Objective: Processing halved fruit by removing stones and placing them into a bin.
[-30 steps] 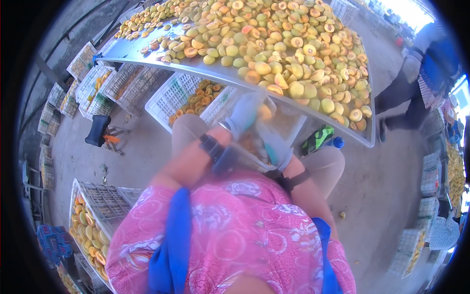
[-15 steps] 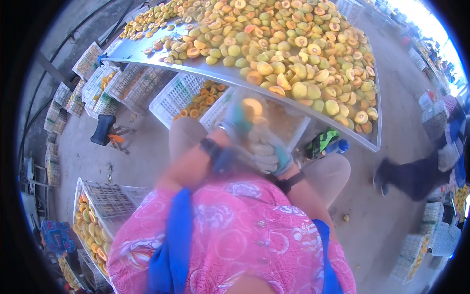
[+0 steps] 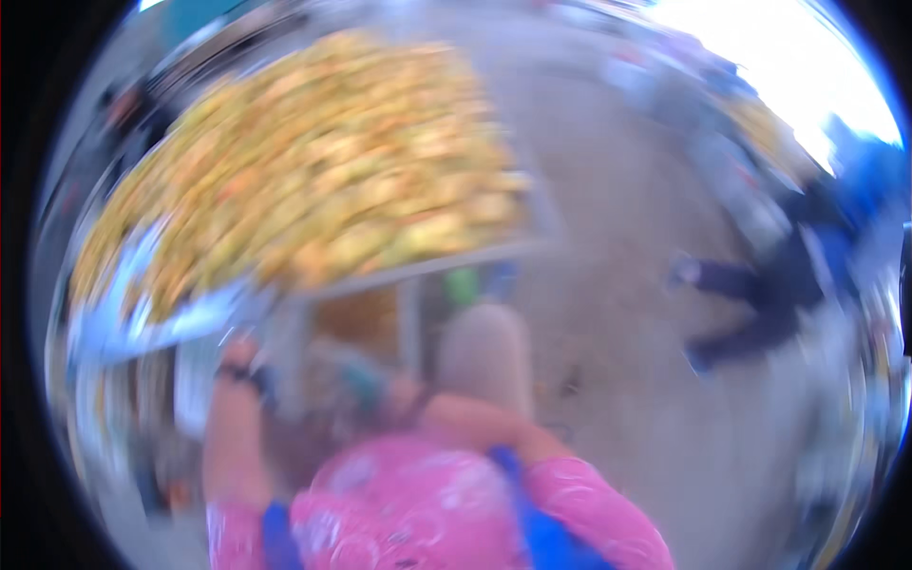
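Observation:
Motion smears the whole head view. My left hand (image 3: 247,323) reaches to the near rim of the metal table (image 3: 475,256), below a heap of halved yellow-orange fruit (image 3: 361,161). Its fingers are lost in the blur, so anything in them is hidden. In front of my body, over the near part of a white crate (image 3: 408,328), is my right hand (image 3: 356,380) in a white and teal glove. Its fingers are smeared too. Something orange-brown (image 3: 356,318) lies inside that crate.
Beyond the table's right side stretches grey floor (image 3: 608,313). A person in dark trousers (image 3: 750,294) is at the right. A green item (image 3: 463,285) and a blue one (image 3: 501,280) are under the table edge, near my right knee (image 3: 484,361).
My view has swung right, so the table now appears further left. My hands, earlier close together over the crate, are apart; the left has moved to the table edge.

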`<state>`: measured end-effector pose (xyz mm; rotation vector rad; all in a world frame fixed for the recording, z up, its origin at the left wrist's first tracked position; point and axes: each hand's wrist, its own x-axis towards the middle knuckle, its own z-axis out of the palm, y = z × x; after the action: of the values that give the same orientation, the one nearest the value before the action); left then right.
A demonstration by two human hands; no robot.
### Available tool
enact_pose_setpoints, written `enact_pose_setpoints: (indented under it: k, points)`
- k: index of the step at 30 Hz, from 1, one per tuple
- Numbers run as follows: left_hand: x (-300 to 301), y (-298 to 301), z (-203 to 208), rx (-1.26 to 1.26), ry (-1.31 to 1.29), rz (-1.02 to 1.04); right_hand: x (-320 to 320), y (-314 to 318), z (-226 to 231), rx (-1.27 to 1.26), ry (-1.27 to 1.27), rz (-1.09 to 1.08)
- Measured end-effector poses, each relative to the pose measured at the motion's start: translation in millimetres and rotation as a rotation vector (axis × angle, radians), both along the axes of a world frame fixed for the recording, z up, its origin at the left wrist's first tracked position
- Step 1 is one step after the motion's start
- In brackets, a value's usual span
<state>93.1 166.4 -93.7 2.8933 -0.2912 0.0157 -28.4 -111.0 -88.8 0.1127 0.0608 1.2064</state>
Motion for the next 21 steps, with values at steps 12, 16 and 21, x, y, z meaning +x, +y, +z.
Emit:
enact_pose_setpoints:
  k: [12,16,21]
  points:
    - [81,8,19,-0.451,-0.120,0.180,-6,-33,13,-0.695,-0.449,-0.250]
    - [50,-32,65,-1.142,-0.024,0.281,-9,-45,15,-0.666,-0.424,-0.246]
    - [-27,-1,93,-1.507,0.001,0.302,-29,-36,40,-0.817,-0.522,-0.219]
